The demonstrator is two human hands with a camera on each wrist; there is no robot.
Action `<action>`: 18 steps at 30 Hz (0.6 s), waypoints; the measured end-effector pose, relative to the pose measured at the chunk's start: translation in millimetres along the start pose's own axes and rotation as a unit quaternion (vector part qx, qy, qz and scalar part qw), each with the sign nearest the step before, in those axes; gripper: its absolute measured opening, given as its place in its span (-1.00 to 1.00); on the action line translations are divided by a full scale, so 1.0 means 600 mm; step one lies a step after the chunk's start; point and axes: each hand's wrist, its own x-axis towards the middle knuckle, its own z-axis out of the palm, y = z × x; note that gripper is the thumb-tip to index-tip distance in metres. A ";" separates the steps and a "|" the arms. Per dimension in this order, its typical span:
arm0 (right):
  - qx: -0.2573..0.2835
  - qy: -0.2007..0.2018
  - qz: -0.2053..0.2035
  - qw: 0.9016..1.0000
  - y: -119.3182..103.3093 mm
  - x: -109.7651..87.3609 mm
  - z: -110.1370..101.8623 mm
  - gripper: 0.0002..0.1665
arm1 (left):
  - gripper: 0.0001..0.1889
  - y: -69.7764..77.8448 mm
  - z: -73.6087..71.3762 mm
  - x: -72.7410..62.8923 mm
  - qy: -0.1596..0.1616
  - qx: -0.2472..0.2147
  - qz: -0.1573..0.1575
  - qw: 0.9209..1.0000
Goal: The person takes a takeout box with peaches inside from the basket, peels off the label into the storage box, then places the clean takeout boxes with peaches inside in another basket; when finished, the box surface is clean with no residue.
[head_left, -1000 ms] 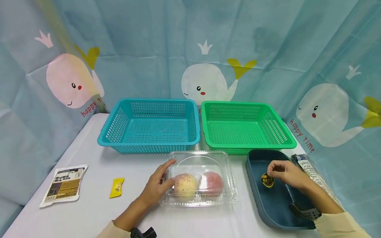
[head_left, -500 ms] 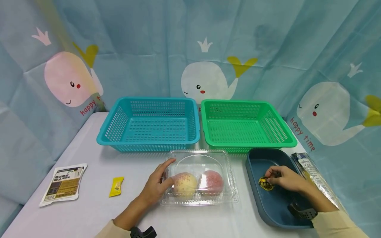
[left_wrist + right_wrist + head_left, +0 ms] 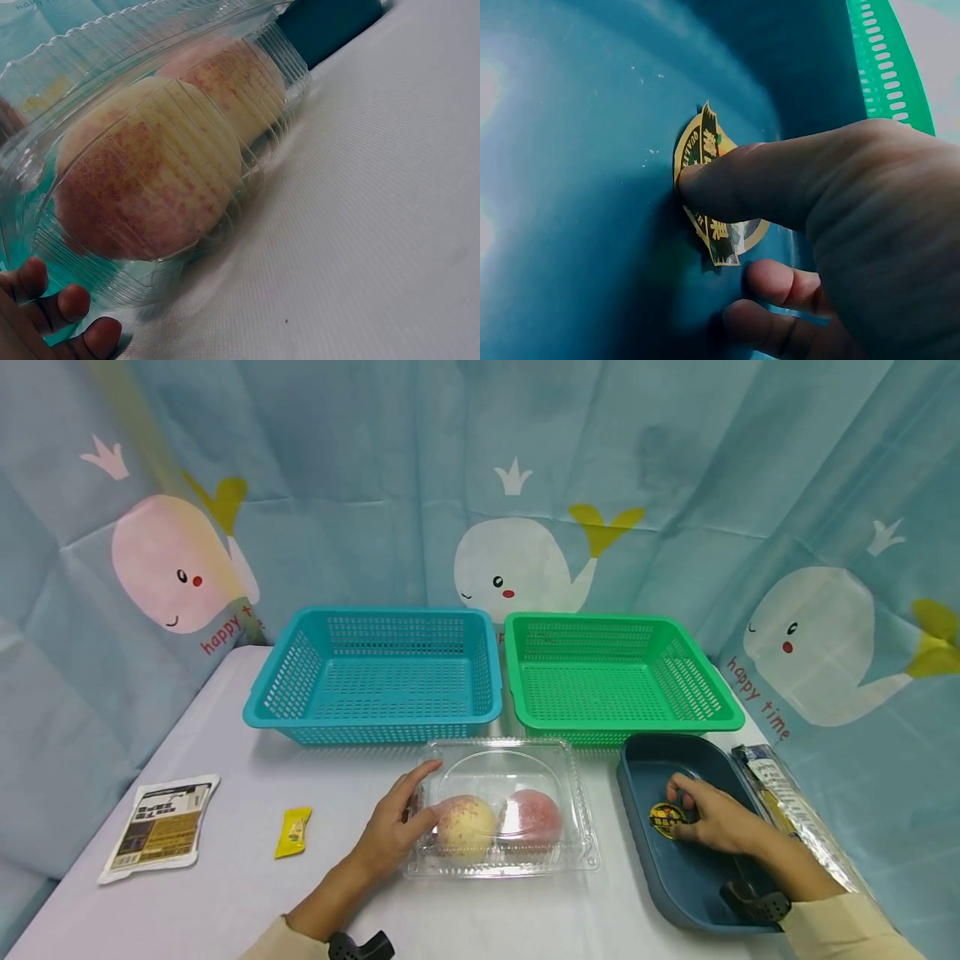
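My left hand (image 3: 396, 818) rests at the left side of a clear plastic clamshell box (image 3: 577, 777), its thumb over the lid and fingers along the edge. Inside the box lie a yellowish peach (image 3: 467, 828) and a pinker peach (image 3: 532, 817); the left wrist view shows the near peach (image 3: 150, 169) close to my fingertips. My right hand (image 3: 716, 814) is inside a dark blue tray (image 3: 647, 868). Its thumb presses on a round black-and-gold sticker (image 3: 712, 146) with bent edges, while the other fingers curl apart from the thumb.
Behind the box stand a blue basket (image 3: 375, 727) and a green basket (image 3: 630, 725). On the left lie a brown-and-white packet (image 3: 161, 822) and a small yellow packet (image 3: 293, 832). A long silvery package (image 3: 798, 814) lies right of the tray.
My right hand has lowered to the sticker, and its thumb has moved away from the index finger. The sticker has shifted slightly toward me. My left hand stays on the clamshell box.
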 end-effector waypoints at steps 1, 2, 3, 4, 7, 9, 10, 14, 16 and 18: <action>-0.006 0.000 -0.004 1.000 0.000 0.000 0.000 -0.57 | -0.40 0.000 0.000 0.000 0.000 -0.001 0.001 1.000; -0.011 -0.001 -0.005 1.000 0.000 0.000 0.001 -0.59 | -0.40 0.000 0.000 0.000 0.000 0.000 0.001 1.000; -0.016 -0.002 -0.002 1.000 -0.001 -0.001 0.001 -0.61 | -0.40 0.001 0.000 0.000 0.000 -0.002 -0.002 1.000; -0.021 -0.003 0.006 1.000 0.000 -0.002 0.000 -0.63 | -0.40 0.001 0.001 0.000 -0.001 -0.002 -0.006 1.000; -0.026 -0.008 0.039 0.999 -0.001 -0.002 -0.002 -0.59 | -0.40 0.001 0.002 0.000 -0.005 0.003 -0.022 1.000; -0.034 -0.008 0.053 0.998 -0.001 -0.002 -0.005 -0.49 | -0.40 0.002 0.002 0.001 -0.008 0.001 -0.033 0.999; -0.039 -0.007 0.055 0.998 -0.002 -0.002 -0.007 -0.44 | -0.40 0.002 0.002 0.001 -0.010 0.002 -0.036 0.999; -0.041 -0.004 0.050 0.998 -0.014 -0.001 -0.017 -0.37 | -0.40 0.000 -0.001 0.002 -0.013 -0.005 -0.042 0.999; -0.032 0.006 0.044 0.998 -0.024 -0.002 -0.026 -0.38 | -0.40 0.000 -0.003 0.002 -0.013 -0.009 -0.043 0.999; -0.018 0.018 0.043 0.999 -0.035 -0.004 -0.038 -0.40 | -0.40 0.001 -0.005 0.001 -0.014 -0.016 -0.042 0.999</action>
